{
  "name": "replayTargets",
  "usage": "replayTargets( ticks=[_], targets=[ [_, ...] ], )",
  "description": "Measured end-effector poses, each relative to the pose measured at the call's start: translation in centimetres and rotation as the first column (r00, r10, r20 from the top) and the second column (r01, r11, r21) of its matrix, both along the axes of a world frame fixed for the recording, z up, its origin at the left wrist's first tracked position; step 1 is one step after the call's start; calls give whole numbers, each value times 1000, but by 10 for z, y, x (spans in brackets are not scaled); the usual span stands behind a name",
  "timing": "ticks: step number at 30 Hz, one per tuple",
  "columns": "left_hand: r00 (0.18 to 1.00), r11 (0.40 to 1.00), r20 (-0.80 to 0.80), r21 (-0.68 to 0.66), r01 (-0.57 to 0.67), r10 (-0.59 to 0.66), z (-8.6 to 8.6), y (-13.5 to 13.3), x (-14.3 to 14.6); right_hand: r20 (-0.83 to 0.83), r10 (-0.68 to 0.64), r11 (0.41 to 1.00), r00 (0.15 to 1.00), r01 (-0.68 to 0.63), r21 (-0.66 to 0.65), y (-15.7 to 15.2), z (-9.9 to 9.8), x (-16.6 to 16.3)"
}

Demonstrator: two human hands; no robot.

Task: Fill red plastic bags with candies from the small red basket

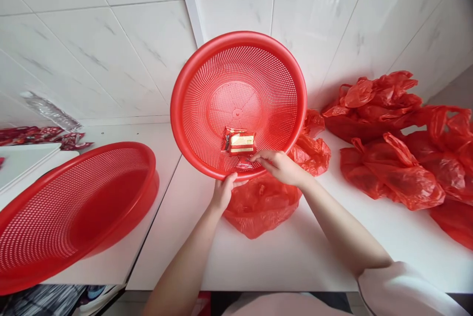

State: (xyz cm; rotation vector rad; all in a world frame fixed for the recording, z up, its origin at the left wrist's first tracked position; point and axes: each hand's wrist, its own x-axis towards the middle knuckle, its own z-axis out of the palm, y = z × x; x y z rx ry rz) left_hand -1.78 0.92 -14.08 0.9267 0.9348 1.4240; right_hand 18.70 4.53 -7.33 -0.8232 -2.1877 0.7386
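A round red perforated plastic basket [236, 59] is tilted toward me in the middle, its lower rim over a red plastic bag [258, 207]. My left hand [222, 193] grips the near rim, thumb over the edge. Inside the basket, low on its wall, lie a few small packets, among them a red-and-gold packet [242, 143]. My right hand [278, 165] reaches over the rim, its fingertips pinched on a small red packet [244, 163] just inside. The bag's opening is partly hidden by the basket.
A second red basket [148, 158] stands tilted on the left of the white table [177, 257]. Several red plastic bags [391, 168] lie at the right. Red wrappers [72, 141] and a clear plastic sleeve [51, 111] are at the far left, by the tiled wall.
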Motion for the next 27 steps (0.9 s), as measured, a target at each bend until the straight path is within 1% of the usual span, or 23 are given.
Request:
replayTargets(
  ticks=[2, 4, 5, 7, 10, 13, 15, 16, 18, 19, 20, 21, 22, 24, 26, 27],
  targets=[
    [1000, 1000, 1, -2, 10, -10, 1, -1, 0, 64, -40, 994, 997, 33, 107, 2, -5, -1],
    [1000, 1000, 6, 4, 25, -25, 2, -1, 1, 172, -83, 983, 982, 53, 174, 4, -10, 1],
    [999, 1000, 10, 6, 31, -31, 2, -1, 1, 223, -95, 981, 970, 53, 187, 5, -12, 2],
    [999, 999, 19, 6, 34, -34, 2, -1, 1, 289, -69, 984, 955, 17, 180, 7, -13, 5],
    [1000, 1000, 26, -11, 13, -12, 2, 1, 1, 278, 19, 991, 961, -54, 121, 8, -8, 9],
    [1000, 999, 19, -31, -24, 24, 3, 3, 1, 182, 14, 999, 983, -22, 40, 4, 0, 12],
    [999, 999, 22, -35, -31, 32, 3, 4, 0, 164, 28, 998, 986, -18, -62, 0, 5, 13],
    [999, 999, 27, -35, -30, 31, 3, 4, 0, 187, 69, 990, 980, -44, -135, -2, 6, 13],
    [999, 999, 36, -29, -25, 26, 2, 5, 0, 282, 185, 953, 942, -103, -284, -5, 6, 12],
    [999, 999, 38, -26, -22, 23, 2, 5, 0, 328, 229, 937, 917, -116, -330, -6, 6, 11],
    [999, 1000, 37, -25, -20, 21, 2, 4, 0, 356, 251, 931, 900, -123, -345, -7, 5, 9],
    [999, 1000, 35, -25, -16, 17, 2, 4, 0, 360, 242, 937, 901, -121, -328, -7, 5, 8],
    [999, 1000, 34, -26, -8, 9, 2, 4, 0, 333, 207, 953, 920, -112, -282, -8, 5, 6],
    [999, 999, 36, -30, 14, -13, 2, 3, 1, 211, 107, 988, 972, -80, -133, -8, 4, 2],
    [998, 998, 47, -28, 50, -49, 2, 3, 2, 118, 49, 999, 992, -51, 17, -8, 3, -2],
    [997, 998, 55, -28, 64, -63, 2, 2, 2, 113, 43, 996, 993, -51, 73, -8, 1, -5]
  ],
)
